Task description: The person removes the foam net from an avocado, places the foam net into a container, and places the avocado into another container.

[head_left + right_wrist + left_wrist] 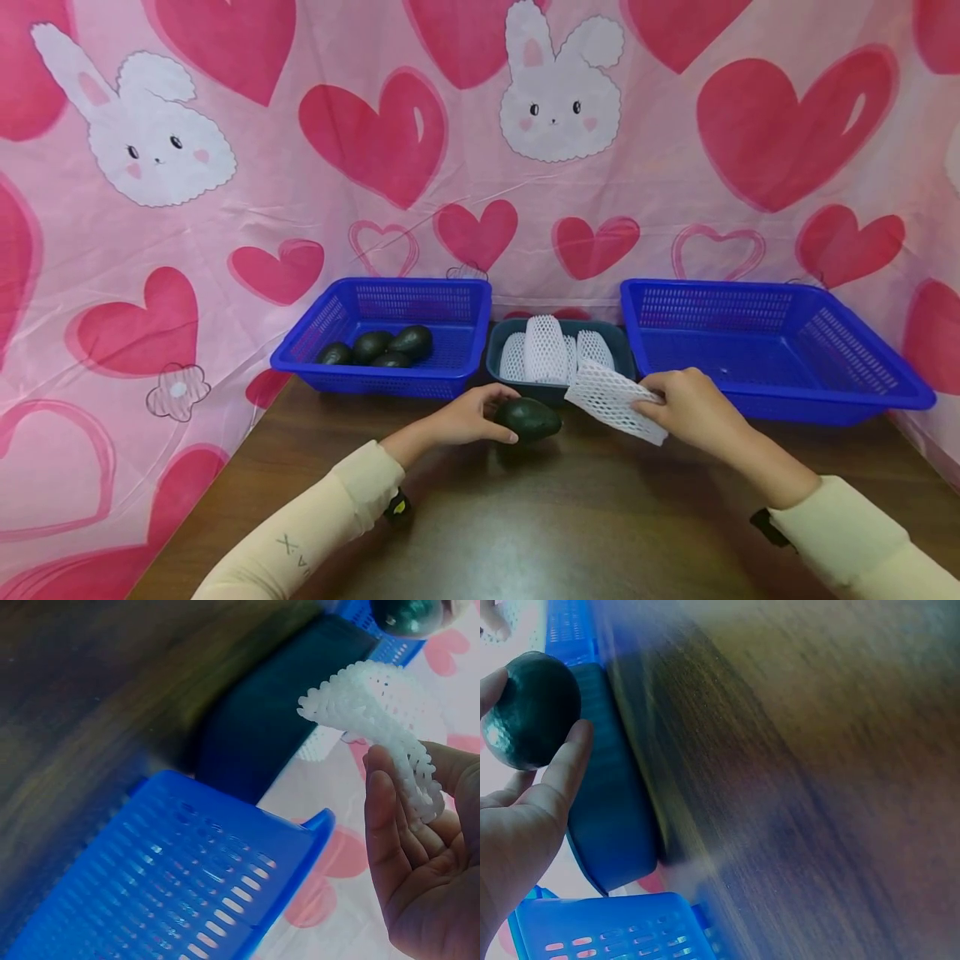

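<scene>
A dark green avocado (529, 419) is gripped by my left hand (467, 417) at its left end, above the table in front of the dark bin. In the left wrist view, fingers and thumb hold the avocado (532, 712) from opposite sides. My right hand (693, 412) pinches a white foam net sleeve (615, 402) at its right end. Its left end points toward the avocado, a small gap between them. The right wrist view shows the foam net sleeve (375, 712) with its mouth spread partly open, pinched between thumb and fingers.
Several avocados (390, 343) lie in the left blue basket (405, 383). Between the baskets, a dark green bin (622, 346) holds several white foam net sleeves (546, 350). The right blue basket (780, 396) stands beyond my right hand. A heart-patterned cloth (480, 167) hangs behind the wooden table (510, 533).
</scene>
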Motion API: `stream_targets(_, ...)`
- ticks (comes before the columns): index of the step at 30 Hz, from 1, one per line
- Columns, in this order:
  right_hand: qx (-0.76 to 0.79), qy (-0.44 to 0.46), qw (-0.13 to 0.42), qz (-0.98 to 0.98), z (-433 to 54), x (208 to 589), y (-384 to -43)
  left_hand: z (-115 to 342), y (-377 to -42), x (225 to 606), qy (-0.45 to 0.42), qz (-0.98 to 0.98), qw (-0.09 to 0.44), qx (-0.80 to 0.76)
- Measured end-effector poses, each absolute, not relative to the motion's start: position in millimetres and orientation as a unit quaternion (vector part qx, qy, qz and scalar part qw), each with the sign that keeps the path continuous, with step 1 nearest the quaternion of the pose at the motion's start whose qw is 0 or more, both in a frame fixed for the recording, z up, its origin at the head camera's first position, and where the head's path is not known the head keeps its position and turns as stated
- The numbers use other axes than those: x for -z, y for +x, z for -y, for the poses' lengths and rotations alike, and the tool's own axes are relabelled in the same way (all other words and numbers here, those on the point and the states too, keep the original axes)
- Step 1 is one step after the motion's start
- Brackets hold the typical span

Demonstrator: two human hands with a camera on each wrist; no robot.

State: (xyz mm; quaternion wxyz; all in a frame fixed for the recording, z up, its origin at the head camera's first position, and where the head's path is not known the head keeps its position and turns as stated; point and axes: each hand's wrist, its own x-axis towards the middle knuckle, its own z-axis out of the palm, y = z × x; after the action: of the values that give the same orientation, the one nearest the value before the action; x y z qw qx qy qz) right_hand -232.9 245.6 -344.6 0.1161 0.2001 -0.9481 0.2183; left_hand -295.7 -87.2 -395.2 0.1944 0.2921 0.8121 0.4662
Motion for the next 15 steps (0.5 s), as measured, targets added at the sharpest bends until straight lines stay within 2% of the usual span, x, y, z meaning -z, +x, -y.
stream_targets(15,-0.194,0.147,0.227,0.943,-226.4,333.4,-251.6,90.4,-295.3,395.9,0.287,-0.811,0.203,-0.467)
